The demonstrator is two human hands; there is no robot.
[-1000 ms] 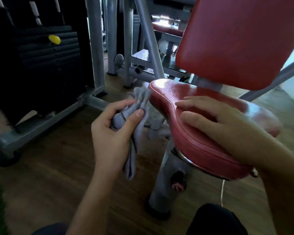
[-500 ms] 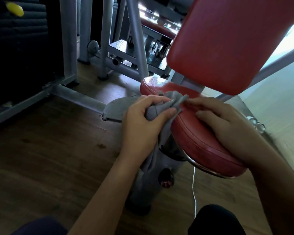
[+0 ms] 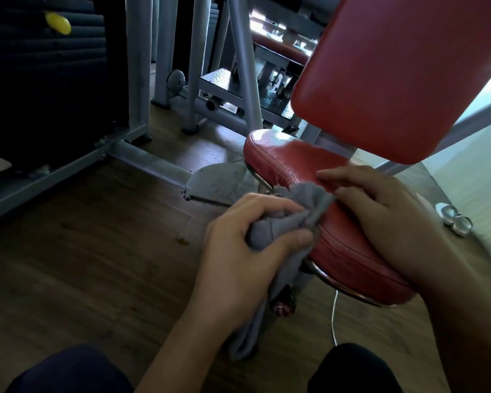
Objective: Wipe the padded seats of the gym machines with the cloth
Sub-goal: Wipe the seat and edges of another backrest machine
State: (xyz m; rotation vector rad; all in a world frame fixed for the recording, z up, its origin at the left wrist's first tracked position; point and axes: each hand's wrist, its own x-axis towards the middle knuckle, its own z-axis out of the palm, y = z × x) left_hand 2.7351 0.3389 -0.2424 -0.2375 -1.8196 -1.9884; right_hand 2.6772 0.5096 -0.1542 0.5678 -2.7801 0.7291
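A red padded seat (image 3: 292, 157) on a grey machine post sits in the middle right, under a red backrest (image 3: 394, 75). My left hand (image 3: 244, 251) grips a bunched grey cloth (image 3: 309, 202) at the seat's near left edge, and the cloth's tail hangs down past my wrist. My right hand (image 3: 386, 217) lies on top of the seat with fingers fairly straight, its fingertips touching the top of the cloth.
Grey frame tubes (image 3: 193, 63) and a floor plate (image 3: 219, 182) stand left of the seat on a dark wood floor (image 3: 82, 265). A black weight stack with a yellow pin (image 3: 58, 22) is far left. A white cord (image 3: 334, 319) hangs below the seat. My knees fill the bottom edge.
My left hand has carried the cloth from the left of the seat onto its near edge, meeting my right fingertips. The view has shifted closer and leftward.
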